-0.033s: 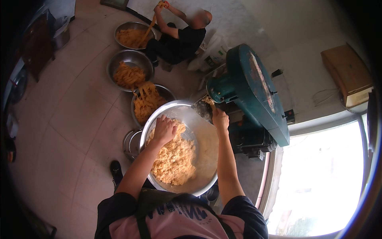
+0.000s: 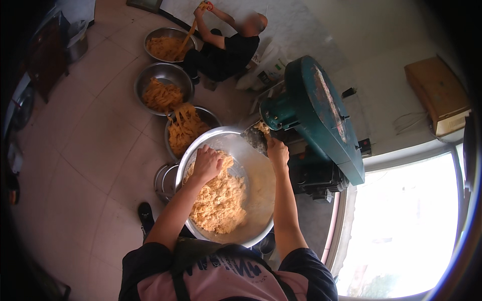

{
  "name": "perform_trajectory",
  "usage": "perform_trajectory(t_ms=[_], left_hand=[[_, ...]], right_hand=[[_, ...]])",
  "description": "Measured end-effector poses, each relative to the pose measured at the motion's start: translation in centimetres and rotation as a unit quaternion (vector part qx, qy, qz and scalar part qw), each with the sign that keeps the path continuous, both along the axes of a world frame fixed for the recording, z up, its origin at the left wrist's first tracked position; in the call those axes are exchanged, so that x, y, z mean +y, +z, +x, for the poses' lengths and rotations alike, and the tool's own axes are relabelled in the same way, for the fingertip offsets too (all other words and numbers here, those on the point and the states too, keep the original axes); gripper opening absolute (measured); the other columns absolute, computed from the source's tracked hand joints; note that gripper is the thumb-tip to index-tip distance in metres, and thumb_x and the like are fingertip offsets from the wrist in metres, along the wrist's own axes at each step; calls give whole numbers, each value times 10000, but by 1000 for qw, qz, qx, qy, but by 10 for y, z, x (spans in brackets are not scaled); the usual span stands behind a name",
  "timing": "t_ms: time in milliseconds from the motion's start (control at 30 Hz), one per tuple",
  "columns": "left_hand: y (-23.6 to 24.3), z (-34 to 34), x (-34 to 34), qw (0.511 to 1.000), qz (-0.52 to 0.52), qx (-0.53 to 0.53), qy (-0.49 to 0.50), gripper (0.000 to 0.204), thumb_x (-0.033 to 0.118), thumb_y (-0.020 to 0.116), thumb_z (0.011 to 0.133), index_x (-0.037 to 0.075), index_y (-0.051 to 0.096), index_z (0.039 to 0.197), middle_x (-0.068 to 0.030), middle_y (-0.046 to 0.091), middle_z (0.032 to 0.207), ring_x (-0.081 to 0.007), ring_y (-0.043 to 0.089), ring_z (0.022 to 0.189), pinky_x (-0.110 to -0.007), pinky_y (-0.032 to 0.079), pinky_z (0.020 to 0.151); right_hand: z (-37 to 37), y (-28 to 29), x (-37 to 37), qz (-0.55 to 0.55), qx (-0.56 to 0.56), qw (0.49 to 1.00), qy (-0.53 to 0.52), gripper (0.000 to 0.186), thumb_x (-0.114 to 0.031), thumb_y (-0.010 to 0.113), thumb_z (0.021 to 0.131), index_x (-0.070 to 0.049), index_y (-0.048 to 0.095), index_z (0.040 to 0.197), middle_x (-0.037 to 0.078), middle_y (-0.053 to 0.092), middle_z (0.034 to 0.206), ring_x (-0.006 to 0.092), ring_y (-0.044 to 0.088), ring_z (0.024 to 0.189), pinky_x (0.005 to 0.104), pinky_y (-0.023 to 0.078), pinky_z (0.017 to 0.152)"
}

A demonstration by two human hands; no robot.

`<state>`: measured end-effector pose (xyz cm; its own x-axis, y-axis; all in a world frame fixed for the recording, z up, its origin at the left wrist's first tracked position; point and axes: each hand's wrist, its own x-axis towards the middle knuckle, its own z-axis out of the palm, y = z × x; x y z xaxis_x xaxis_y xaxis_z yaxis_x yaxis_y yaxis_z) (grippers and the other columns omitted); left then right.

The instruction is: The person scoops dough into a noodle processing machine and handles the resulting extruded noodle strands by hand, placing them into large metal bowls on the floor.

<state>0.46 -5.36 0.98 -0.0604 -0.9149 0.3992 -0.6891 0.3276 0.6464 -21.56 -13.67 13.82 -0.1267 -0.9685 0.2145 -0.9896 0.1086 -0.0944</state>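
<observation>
A wide metal basin stands right in front of me, with a heap of crumbly yellow-orange dough over its left side. My left hand is on the upper left of the heap, fingers curled into the dough. At the far right rim, my right hand is closed beside the metal feed tray of a green machine. A small lump of dough lies in the tray by its fingers. Whether those fingers grip a short tool or only dough is too small to tell.
Beyond the basin, metal bowls of yellow strips stand in a row on the tiled floor. A seated co-worker holds a long strip over the farthest. A brown box is at the right wall, above a bright window.
</observation>
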Motion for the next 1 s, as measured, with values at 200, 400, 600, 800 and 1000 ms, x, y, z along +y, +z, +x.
perform_trajectory(t_ms=[200,400,600,800,1000], left_hand=[[6,-5,1,996,82,-6,-43,185,222,585,829,62,677,845,-89,642,900,-255,487,991,-406,392,852],[5,-1,-1,997,67,-7,-35,190,222,587,831,52,671,824,-90,637,891,-253,492,985,-406,390,851],[4,0,0,998,56,-16,-30,169,193,581,815,46,658,781,-92,636,876,-257,502,964,-408,394,844],[2,-4,-1,998,54,-16,-39,187,186,566,815,30,661,778,-108,643,853,-263,512,937,-407,404,849],[0,1,-3,999,39,-8,-31,209,201,561,831,25,661,783,-114,644,847,-263,516,918,-400,414,870]], right_hand=[[18,-27,-14,0,-17,1000,4,225,-311,539,842,-163,666,955,216,652,842,440,617,822,516,513,728],[-3,-13,-17,57,47,997,-26,292,-386,529,866,-167,679,987,205,658,828,411,629,831,485,517,738],[12,16,20,43,3,999,13,316,-430,541,869,-201,681,1035,193,660,826,383,641,804,488,519,713],[7,-39,-20,23,0,1000,-18,244,-335,542,863,-209,645,1045,214,660,874,437,629,809,516,518,730],[8,-17,-27,33,20,999,-26,289,-426,552,866,-179,692,924,207,665,828,415,639,815,493,519,744]])
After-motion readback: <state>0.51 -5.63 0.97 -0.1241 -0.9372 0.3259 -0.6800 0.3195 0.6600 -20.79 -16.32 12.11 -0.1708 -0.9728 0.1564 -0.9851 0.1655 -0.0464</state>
